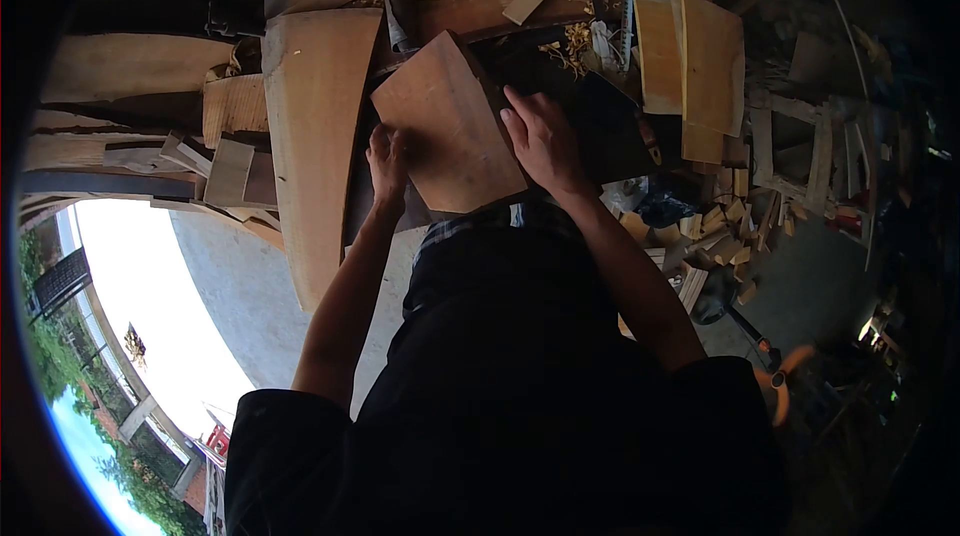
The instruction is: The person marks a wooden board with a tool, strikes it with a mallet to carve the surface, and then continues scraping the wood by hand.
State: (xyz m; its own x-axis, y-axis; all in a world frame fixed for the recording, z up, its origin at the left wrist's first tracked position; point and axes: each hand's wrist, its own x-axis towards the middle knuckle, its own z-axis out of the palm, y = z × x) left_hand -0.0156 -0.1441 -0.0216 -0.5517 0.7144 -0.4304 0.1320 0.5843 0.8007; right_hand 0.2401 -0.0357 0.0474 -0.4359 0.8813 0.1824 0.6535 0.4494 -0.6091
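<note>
Wooden block [450, 131]: lies between left hand [386, 164] and right hand [545, 146], fingers part-curled at opposite sides, grip unclear.

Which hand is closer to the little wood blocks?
The right hand, on the same side of the big wooden piece as the blocks; the left hand is on the far side.

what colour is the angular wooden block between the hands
The angular wooden block is light reddish brown, head view.
</note>
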